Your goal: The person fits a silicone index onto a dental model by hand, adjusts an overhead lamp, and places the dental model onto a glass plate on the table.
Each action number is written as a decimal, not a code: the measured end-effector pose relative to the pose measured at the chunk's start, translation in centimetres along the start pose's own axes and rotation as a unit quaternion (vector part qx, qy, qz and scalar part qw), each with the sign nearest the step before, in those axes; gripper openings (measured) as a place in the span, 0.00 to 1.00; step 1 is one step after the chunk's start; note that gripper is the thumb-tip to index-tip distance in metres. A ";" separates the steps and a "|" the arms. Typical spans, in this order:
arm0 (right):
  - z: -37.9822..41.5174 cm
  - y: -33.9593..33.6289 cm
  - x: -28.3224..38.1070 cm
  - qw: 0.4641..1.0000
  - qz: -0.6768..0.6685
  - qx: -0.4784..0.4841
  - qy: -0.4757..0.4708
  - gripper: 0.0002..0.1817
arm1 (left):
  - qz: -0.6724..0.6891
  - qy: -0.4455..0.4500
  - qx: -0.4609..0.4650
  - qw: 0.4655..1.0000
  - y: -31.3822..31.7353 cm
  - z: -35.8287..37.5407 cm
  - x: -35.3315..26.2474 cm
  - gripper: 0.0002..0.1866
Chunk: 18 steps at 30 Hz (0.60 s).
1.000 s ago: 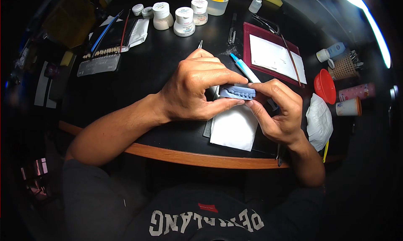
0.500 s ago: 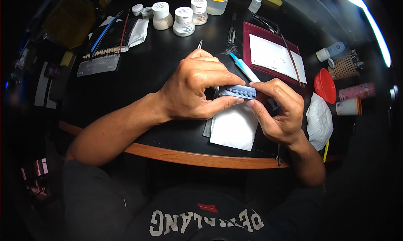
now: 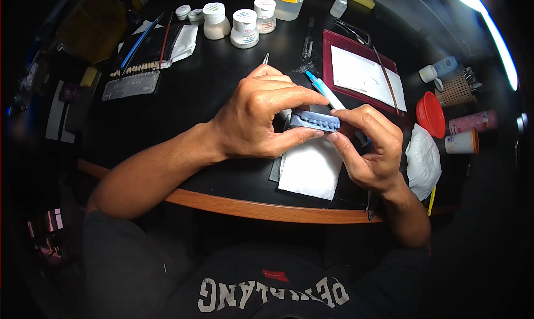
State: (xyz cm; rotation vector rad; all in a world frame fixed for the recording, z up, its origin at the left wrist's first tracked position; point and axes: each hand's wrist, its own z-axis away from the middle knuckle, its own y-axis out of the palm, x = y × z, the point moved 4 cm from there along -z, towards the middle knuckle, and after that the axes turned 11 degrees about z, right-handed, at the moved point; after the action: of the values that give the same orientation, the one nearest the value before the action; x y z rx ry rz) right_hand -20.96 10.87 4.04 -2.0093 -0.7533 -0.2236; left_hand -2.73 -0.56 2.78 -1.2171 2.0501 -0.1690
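Model (image 3: 315, 121): grey-blue dental cast at the centre of the clock, held up between both hands over the black desk (image 3: 183, 110), its row of teeth facing the wearer.
Left hand (image 3: 264, 110): at nine o'clock, half closed, keeping hold of the model; thumb along its lower edge, forefinger arched over the top. Whether that fingertip touches is unclear.
Right hand (image 3: 371, 138): between three and four o'clock, pinching the model's near end between thumb and forefinger, gap only as wide as the cast.
Metal tip (image 3: 266, 58): at eleven, jutting past the left knuckles; I cannot tell what it belongs to.
Tube (image 3: 321, 88): at one, blue-ended, running partly behind the hands.
Sheet (image 3: 310, 174): at six, white, just below the model.
Board (image 3: 328, 69): between one and two, maroon, bearing white paper (image 3: 350, 66) and a brush (image 3: 386, 80).
Bowl (image 3: 429, 114): at three, red.
Tissue (image 3: 424, 160): at four, crumpled.
Jars (image 3: 245, 33): at eleven, three white-lidded, standing close together.
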 end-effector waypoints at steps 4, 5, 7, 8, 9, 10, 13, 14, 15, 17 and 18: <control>0.0 0.0 0.0 1.000 0.001 0.002 0.003 0.18 | 0.002 -0.001 0.003 1.000 0.0 0.0 0.0 0.24; 0.0 0.0 0.0 1.000 0.004 0.002 0.003 0.18 | 0.002 -0.002 0.003 1.000 0.1 0.0 0.0 0.24; 0.0 0.0 0.0 1.000 0.010 0.005 0.002 0.18 | 0.000 -0.005 0.002 1.000 0.1 0.1 0.0 0.24; 0.0 0.0 0.0 1.000 0.007 0.004 0.002 0.18 | 0.001 -0.005 0.002 1.000 0.1 0.1 0.0 0.24; 0.0 0.1 -0.1 1.000 0.005 0.003 0.003 0.18 | 0.001 -0.004 0.002 1.000 0.1 0.1 0.0 0.24; 0.1 0.0 -0.1 1.000 0.002 0.001 0.004 0.18 | 0.002 -0.003 0.003 1.000 0.0 0.0 0.0 0.24; 0.0 -0.1 0.0 1.000 0.004 0.005 0.000 0.18 | 0.003 0.003 0.002 1.000 0.1 0.0 0.0 0.24; 0.0 -0.1 0.0 1.000 0.003 0.004 0.001 0.18 | 0.003 0.002 0.003 1.000 0.1 0.0 0.0 0.24; 0.0 -0.1 0.0 1.000 0.002 0.003 0.002 0.18 | 0.003 0.000 0.003 1.000 0.1 0.0 0.0 0.24; 0.0 0.0 0.0 1.000 0.001 0.004 0.002 0.18 | 0.001 -0.004 0.004 1.000 0.1 0.1 0.0 0.24; 0.0 -0.1 0.1 1.000 0.002 0.004 0.001 0.18 | 0.000 -0.005 0.004 1.000 0.1 0.0 -0.1 0.24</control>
State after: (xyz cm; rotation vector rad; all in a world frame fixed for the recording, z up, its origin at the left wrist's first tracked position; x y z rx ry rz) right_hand -20.94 10.91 4.13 -2.0027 -0.7477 -0.2184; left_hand -2.73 -0.43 2.81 -1.2112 2.0392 -0.1722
